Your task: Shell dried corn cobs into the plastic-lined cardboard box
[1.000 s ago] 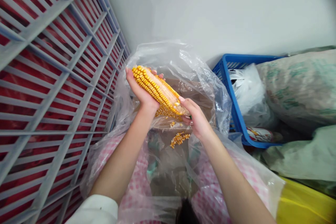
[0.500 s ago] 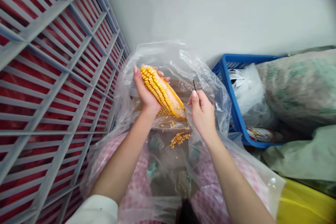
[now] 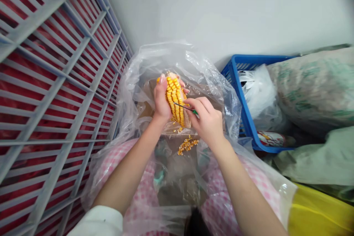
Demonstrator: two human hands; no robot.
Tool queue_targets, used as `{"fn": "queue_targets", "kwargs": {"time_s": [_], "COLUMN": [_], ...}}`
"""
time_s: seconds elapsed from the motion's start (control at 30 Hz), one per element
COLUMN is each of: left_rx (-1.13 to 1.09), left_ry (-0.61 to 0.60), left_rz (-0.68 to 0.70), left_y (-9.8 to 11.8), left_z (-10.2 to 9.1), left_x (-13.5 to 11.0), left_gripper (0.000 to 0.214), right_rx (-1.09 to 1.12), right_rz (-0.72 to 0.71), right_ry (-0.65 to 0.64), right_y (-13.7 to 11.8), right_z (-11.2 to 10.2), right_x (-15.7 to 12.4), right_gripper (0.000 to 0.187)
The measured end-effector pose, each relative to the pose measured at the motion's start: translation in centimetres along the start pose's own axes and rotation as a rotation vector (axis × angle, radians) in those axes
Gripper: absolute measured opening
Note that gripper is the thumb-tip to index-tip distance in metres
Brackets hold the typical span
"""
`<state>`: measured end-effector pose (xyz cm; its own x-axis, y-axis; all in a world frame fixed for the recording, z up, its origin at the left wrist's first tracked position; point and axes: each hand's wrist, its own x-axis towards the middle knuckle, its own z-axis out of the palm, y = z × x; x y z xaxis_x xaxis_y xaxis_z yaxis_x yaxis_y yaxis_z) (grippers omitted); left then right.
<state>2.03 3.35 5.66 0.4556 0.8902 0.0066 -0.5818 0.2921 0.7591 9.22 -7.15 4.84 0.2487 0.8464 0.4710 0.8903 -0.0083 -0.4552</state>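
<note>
My left hand (image 3: 161, 99) is wrapped round a yellow corn cob (image 3: 174, 97) and holds it nearly upright over a clear plastic bag (image 3: 155, 59). In my right hand (image 3: 206, 120) is a thin metal tool with a green handle (image 3: 186, 107), its tip pressed against the cob's kernels. Loose kernels (image 3: 187, 144) lie on the plastic below the hands.
A grey slatted crate wall (image 3: 55, 92) with red contents fills the left. A blue plastic basket (image 3: 238, 77) with bags stands at the right. Woven sacks (image 3: 312, 84) and a yellow item (image 3: 318, 214) lie further right. White wall behind.
The cob has turned from slanting to nearly upright. My right hand came back from the side and put the tool's tip against the kernels.
</note>
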Motion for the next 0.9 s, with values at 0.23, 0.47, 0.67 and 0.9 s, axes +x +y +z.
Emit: {"fn": "queue_targets", "kwargs": {"time_s": [0.23,0.47,0.67,0.9], "left_rx": [0.014,0.063,0.079,0.182], "left_ry": [-0.065,-0.058,-0.082,-0.102], "left_rz": [0.041,0.006,-0.015,0.007], "left_y": [-0.2,-0.06,-0.32,-1.0], "left_z": [-0.32,-0.47,-0.46,-0.48], "left_x": [0.09,0.07,0.08,-0.25], "left_gripper": [0.041,0.039,0.038,0.042], "right_rx": [-0.188,-0.259,-0.323,-0.147], "right_rz": [-0.01,-0.084,-0.106,0.071], "right_ry": [-0.032,-0.127,-0.164,-0.207], "right_y": [-0.33,-0.15,-0.04,-0.49], "right_z": [0.48,0.21,-0.15,-0.25], "right_x": [-0.14,0.09,0.08,-0.49], "right_gripper": [0.026,0.032,0.032,0.028]}}
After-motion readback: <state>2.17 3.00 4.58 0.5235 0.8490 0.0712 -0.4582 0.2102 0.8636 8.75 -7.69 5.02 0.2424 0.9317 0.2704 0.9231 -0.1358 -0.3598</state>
